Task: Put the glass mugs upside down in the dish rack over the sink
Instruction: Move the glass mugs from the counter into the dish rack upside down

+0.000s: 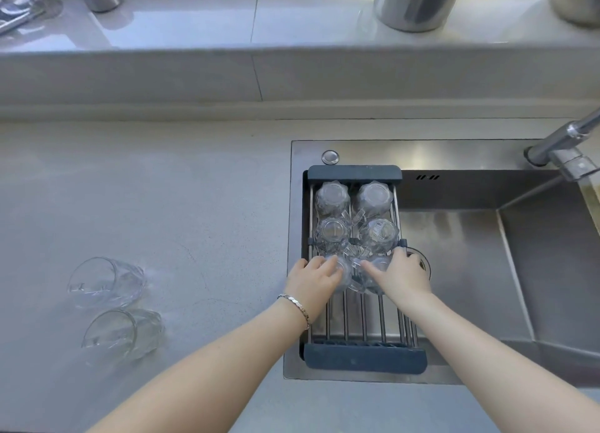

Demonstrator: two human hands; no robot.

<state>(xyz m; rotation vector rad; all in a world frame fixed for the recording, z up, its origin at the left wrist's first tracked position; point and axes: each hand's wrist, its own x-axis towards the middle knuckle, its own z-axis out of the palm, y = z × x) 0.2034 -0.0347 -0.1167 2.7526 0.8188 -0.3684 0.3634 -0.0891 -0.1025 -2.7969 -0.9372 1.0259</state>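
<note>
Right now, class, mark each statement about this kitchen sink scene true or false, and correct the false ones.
1. Two clear glass mugs lie on their sides on the grey countertop. True.
2. The dark-framed metal dish rack is empty. False: it holds mugs, base up.
3. The left hand and right hand each rest on a mug in the rack's nearest filled row. True.
4. The chrome tap stands left of the rack. False: right.

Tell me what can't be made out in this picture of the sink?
Head view only:
- The two nearest mugs in the dish rack: the left hand and right hand cover them, hiding the grip.
- The faucet: cut off by the right edge.
- The metal pot on the ledge: cut off by the top edge.
</note>
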